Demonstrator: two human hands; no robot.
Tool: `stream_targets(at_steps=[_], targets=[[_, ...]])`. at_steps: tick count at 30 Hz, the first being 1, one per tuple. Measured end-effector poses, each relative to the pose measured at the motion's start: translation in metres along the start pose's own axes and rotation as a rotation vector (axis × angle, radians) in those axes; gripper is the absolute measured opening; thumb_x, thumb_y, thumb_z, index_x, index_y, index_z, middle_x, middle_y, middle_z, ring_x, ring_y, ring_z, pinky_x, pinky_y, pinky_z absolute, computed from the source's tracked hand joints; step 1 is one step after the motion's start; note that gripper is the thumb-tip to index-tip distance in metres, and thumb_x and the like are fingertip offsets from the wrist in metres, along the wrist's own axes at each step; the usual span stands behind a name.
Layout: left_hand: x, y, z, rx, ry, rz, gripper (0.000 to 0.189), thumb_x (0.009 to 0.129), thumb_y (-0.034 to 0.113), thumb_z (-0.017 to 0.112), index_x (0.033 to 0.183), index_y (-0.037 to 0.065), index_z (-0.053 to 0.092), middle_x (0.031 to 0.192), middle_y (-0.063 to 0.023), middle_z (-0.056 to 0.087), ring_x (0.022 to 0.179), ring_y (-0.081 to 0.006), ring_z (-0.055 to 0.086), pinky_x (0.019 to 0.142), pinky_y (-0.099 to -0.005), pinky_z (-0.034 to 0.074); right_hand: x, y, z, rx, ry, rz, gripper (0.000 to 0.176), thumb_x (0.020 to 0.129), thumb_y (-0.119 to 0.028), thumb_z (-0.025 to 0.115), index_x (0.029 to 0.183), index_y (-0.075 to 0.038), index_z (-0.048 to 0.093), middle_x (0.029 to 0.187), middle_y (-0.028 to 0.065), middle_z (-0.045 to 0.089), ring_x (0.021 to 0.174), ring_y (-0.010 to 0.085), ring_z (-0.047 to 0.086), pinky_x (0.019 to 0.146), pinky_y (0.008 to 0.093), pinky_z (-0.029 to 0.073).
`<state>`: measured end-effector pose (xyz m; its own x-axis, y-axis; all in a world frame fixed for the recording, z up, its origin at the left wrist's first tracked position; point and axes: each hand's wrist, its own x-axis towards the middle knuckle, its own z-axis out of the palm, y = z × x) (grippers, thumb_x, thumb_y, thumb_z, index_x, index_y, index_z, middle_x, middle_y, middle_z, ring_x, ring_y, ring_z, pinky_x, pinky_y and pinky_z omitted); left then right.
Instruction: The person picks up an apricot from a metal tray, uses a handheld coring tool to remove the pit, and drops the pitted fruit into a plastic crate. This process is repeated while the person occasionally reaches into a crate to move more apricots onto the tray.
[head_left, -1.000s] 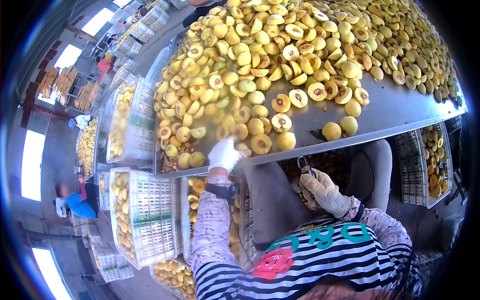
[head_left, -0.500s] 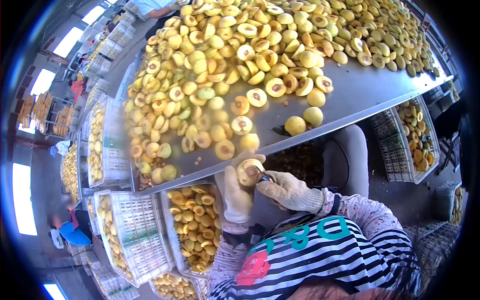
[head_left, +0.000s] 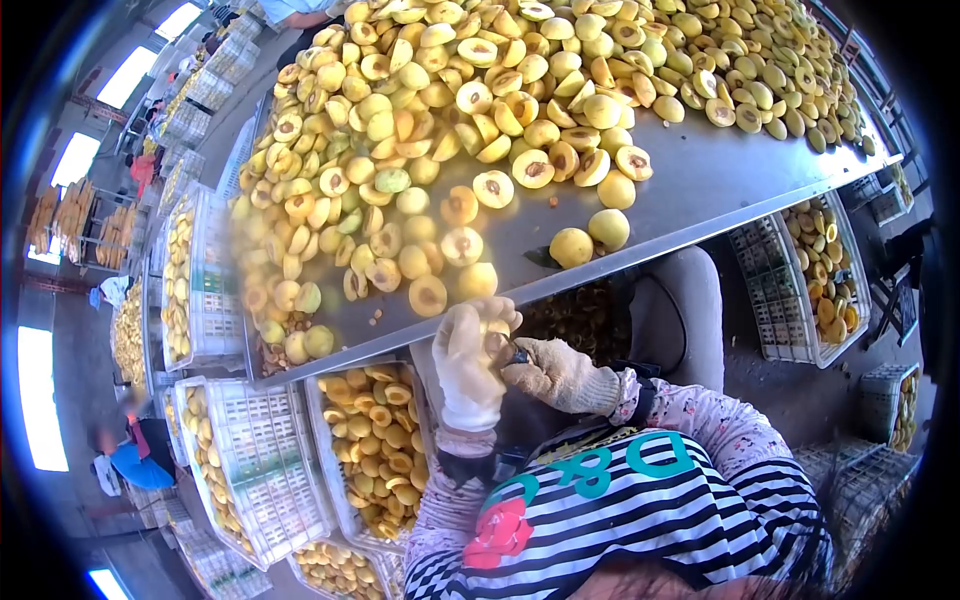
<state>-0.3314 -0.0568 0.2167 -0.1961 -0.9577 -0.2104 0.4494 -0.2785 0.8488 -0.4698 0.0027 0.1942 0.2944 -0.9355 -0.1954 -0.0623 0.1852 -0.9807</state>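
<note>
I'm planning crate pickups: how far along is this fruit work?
Looks done: hollowed halves in the crate. In hand: a fruit in the left hand, a tool in the right hand. Left: a big heap on the table, many halves showing dark centers.

Your left hand (head_left: 470, 365) covered much of the piece of fruit (head_left: 495, 342) it held, so you could not tell whether it was whole or halved. Your right hand (head_left: 562, 376) hid most of the dark tool (head_left: 519, 355), leaving its working end unclear. The top edge cut off the fruit pile (head_left: 590, 70) and a co-worker (head_left: 298, 8). Haze blurred the fruit at the table's (head_left: 690, 190) left end, and another person (head_left: 140, 465) looked indistinct.
</note>
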Motion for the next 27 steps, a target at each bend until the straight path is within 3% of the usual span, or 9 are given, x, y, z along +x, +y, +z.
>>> stream_targets(at_steps=[4, 8, 9, 11, 13, 16, 18, 22, 27], targets=[[0.001, 0.010, -0.005, -0.009, -0.107, -0.094, 0.035, 0.105, 0.033, 0.049, 0.105, 0.000, 0.061, 0.098, -0.0148, 0.067, 0.092, -0.0267, 0.066, 0.087, -0.0433, 0.057, 0.000, 0.000, 0.000, 0.076, -0.017, -0.011, 0.042, 0.099, -0.041, 0.058, 0.113, -0.002, 0.061, 0.090, 0.0103, 0.067, 0.084, 0.0219, 0.063, 0.080, 0.0347, 0.051], [-0.002, 0.004, 0.000, 0.267, -0.150, -0.071, 0.050, 0.105, 0.037, 0.046, 0.135, -0.003, 0.052, 0.121, -0.0199, 0.063, 0.099, -0.0283, 0.066, 0.092, -0.0406, 0.054, -0.001, 0.009, 0.003, 0.254, 0.012, 0.171, 0.039, 0.101, -0.040, 0.056, 0.116, -0.005, 0.060, 0.084, 0.0026, 0.062, 0.078, 0.0114, 0.056, 0.073, 0.0283, 0.048], [0.000, 0.003, -0.016, 0.253, -0.257, -0.095, 0.054, 0.105, 0.034, 0.047, 0.145, -0.002, 0.043, 0.129, -0.0217, 0.059, 0.106, -0.0293, 0.065, 0.097, -0.0398, 0.052, -0.003, 0.003, -0.003, 0.395, -0.040, 0.279, 0.037, 0.102, -0.041, 0.055, 0.116, -0.007, 0.059, 0.078, -0.0004, 0.058, 0.067, 0.0071, 0.052, 0.062, 0.0239, 0.044], [0.004, 0.006, -0.031, 0.041, -0.258, -0.161, 0.042, 0.099, 0.022, 0.056, 0.135, 0.000, 0.053, 0.127, -0.0215, 0.061, 0.111, -0.0326, 0.064, 0.101, -0.0447, 0.052, -0.002, 0.001, -0.001, 0.519, 0.070, 0.140, 0.036, 0.101, -0.043, 0.055, 0.108, -0.008, 0.059, 0.066, -0.0025, 0.053, 0.047, 0.0065, 0.045, 0.042, 0.0225, 0.035], [0.003, 0.010, -0.039, -0.171, -0.193, -0.223, 0.031, 0.095, 0.014, 0.060, 0.125, 0.004, 0.059, 0.123, -0.0193, 0.063, 0.111, -0.0340, 0.064, 0.102, -0.0493, 0.052, -0.004, -0.006, -0.006, 0.690, 0.099, 0.174, 0.036, 0.102, -0.043, 0.054, 0.104, -0.007, 0.057, 0.061, -0.0031, 0.050, 0.041, 0.0067, 0.041, 0.036, 0.0222, 0.029], [0.002, 0.007, -0.048, -0.408, -0.023, -0.282, 0.022, 0.091, 0.007, 0.062, 0.112, 0.007, 0.063, 0.116, -0.0154, 0.066, 0.110, -0.0344, 0.064, 0.102, -0.0541, 0.052, -0.011, -0.044, -0.002, 0.313, -0.016, 0.437, 0.039, 0.102, -0.042, 0.052, 0.107, -0.004, 0.056, 0.061, -0.0005, 0.051, 0.043, 0.0085, 0.047, 0.039, 0.0240, 0.037], [0.002, 0.004, -0.033, -0.394, 0.106, -0.281, 0.019, 0.090, 0.005, 0.061, 0.108, 0.009, 0.063, 0.111, -0.0131, 0.067, 0.111, -0.0341, 0.064, 0.102, -0.0558, 0.051, -0.012, -0.038, 0.008, 0.267, -0.167, 0.426, 0.043, 0.101, -0.047, 0.053, 0.105, -0.004, 0.056, 0.065, 0.0010, 0.054, 0.047, 0.0099, 0.050, 0.042, 0.0257, 0.041], [0.000, -0.001, -0.023, -0.476, 0.080, -0.217, 0.012, 0.092, 0.005, 0.058, 0.103, 0.006, 0.062, 0.109, -0.0141, 0.067, 0.114, -0.0334, 0.062, 0.104, -0.0565, 0.048, -0.006, -0.035, 0.018, 0.237, 0.025, 0.431, 0.045, 0.101, -0.048, 0.054, 0.102, -0.004, 0.059, 0.072, 0.0025, 0.058, 0.056, 0.0105, 0.054, 0.051, 0.0260, 0.045], [0.001, -0.008, -0.040, -0.516, 0.124, -0.393, 0.023, 0.100, 0.017, 0.055, 0.117, 0.003, 0.060, 0.111, -0.0165, 0.066, 0.113, -0.0339, 0.063, 0.102, -0.0536, 0.050, -0.003, -0.007, 0.034, 0.236, 0.050, 0.356, 0.051, 0.101, -0.047, 0.054, 0.118, 0.000, 0.062, 0.087, 0.0056, 0.065, 0.081, 0.0143, 0.060, 0.075, 0.0307, 0.049]])
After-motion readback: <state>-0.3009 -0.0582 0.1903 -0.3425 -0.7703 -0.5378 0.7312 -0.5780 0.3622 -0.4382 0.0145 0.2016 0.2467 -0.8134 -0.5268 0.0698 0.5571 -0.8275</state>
